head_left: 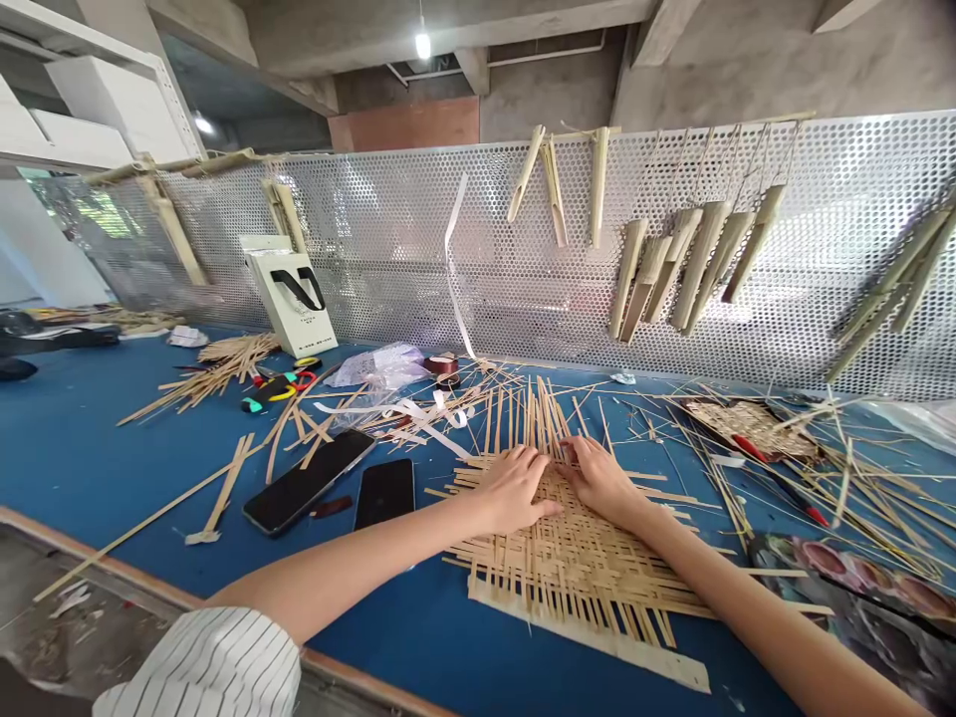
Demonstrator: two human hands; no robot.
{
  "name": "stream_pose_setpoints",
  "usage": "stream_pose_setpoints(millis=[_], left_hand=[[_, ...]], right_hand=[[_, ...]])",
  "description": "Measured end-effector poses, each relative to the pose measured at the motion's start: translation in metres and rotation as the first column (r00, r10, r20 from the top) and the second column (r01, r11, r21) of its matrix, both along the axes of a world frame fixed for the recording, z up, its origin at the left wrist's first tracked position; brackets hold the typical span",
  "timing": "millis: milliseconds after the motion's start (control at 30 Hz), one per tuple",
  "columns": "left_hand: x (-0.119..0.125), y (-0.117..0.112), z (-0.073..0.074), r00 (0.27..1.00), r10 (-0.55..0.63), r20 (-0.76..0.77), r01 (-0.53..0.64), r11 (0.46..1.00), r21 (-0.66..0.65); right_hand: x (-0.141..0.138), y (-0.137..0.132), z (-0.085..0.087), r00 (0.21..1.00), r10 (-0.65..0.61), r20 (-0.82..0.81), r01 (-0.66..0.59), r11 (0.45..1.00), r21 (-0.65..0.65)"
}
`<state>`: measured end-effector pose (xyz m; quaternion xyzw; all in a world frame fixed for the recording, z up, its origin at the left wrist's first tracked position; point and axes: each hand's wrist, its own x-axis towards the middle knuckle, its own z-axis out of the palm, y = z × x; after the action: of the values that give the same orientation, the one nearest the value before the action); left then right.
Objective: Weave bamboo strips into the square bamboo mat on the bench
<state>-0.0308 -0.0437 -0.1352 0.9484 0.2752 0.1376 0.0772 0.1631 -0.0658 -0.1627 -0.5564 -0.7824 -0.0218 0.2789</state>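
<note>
Woven bamboo mat (575, 568) lies flat on the blue tabletop (90, 448), straight ahead of the person and close to the near edge, in the head view (the only one given). Its near part is a tight lattice of crossed strips, bordered on the near side by a wider flat slat (597, 642). Beyond the hands the upright strips (534, 413) run on bare and fanned, with nothing crossing them. By my judgement the weave is somewhat over half done, with the far stretch and the ragged ends on both sides left to work.

The left hand (515, 488) lies on the far edge of the weave with fingers spread and flat, its grip slack and holding nothing. The right hand (601, 478) sits just beside it, fingers curled down among the strips; whether its grip closes on one I cannot tell.

Left of the mat, apart from it, lie a dark phone (308, 481) and a second phone (385, 493). Farther back are a heap of loose strips (224, 368) and a roll of tape (442, 364). A smaller woven piece (751, 423) lies to the right. Behind everything stands a perforated metal screen (418, 249), hung with split bamboo pieces (694, 259).
</note>
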Motion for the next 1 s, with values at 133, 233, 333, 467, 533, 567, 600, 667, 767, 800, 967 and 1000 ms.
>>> stream_pose_setpoints(millis=[133,233,333,467,533,567,600,667,767,800,967,1000], left_hand=[[0.001,-0.002,-0.002,1.0,-0.008,-0.017,0.009,0.999,0.046],[0.0,-0.003,-0.003,1.0,-0.013,-0.005,0.014,0.999,0.033],[-0.001,-0.002,-0.001,1.0,-0.013,0.003,0.012,1.0,0.017],[0.005,0.003,0.008,0.999,-0.051,0.002,0.051,0.999,0.0],[0.014,0.006,0.012,0.995,-0.095,0.009,0.096,0.994,-0.043],[0.02,0.008,0.014,0.994,-0.111,0.013,0.112,0.991,-0.071],[0.026,0.009,0.014,0.993,-0.121,0.014,0.122,0.988,-0.096],[0.04,0.012,0.013,0.99,-0.139,0.014,0.139,0.984,-0.111],[0.059,0.015,0.008,0.988,-0.156,0.007,0.156,0.985,-0.071],[0.064,0.016,0.007,0.988,-0.152,-0.001,0.152,0.987,-0.061],[0.075,0.022,0.007,0.996,-0.089,0.008,0.089,0.989,-0.121],[0.075,0.023,0.007,0.996,-0.082,0.02,0.084,0.986,-0.141]], right_hand=[[-0.001,-0.001,-0.002,1.0,0.002,-0.025,-0.002,1.0,-0.009],[-0.001,-0.001,-0.002,0.999,0.008,-0.05,-0.009,1.0,-0.027],[0.005,0.0,0.005,0.996,0.0,-0.092,-0.005,0.999,-0.054],[0.027,0.001,0.019,0.983,-0.071,-0.167,0.056,0.994,-0.092],[0.038,-0.002,0.021,0.979,-0.093,-0.183,0.07,0.99,-0.126],[0.042,-0.005,0.02,0.978,-0.098,-0.186,0.071,0.987,-0.145],[0.044,-0.007,0.019,0.977,-0.101,-0.187,0.071,0.984,-0.162],[0.046,-0.012,0.013,0.977,-0.107,-0.185,0.073,0.98,-0.185],[0.043,-0.016,0.006,0.976,-0.117,-0.182,0.079,0.976,-0.204],[0.042,-0.016,0.005,0.977,-0.116,-0.181,0.077,0.975,-0.208],[0.037,-0.012,0.009,0.983,-0.065,-0.174,0.027,0.977,-0.211],[0.037,-0.012,0.01,0.983,-0.054,-0.173,0.016,0.977,-0.212]])
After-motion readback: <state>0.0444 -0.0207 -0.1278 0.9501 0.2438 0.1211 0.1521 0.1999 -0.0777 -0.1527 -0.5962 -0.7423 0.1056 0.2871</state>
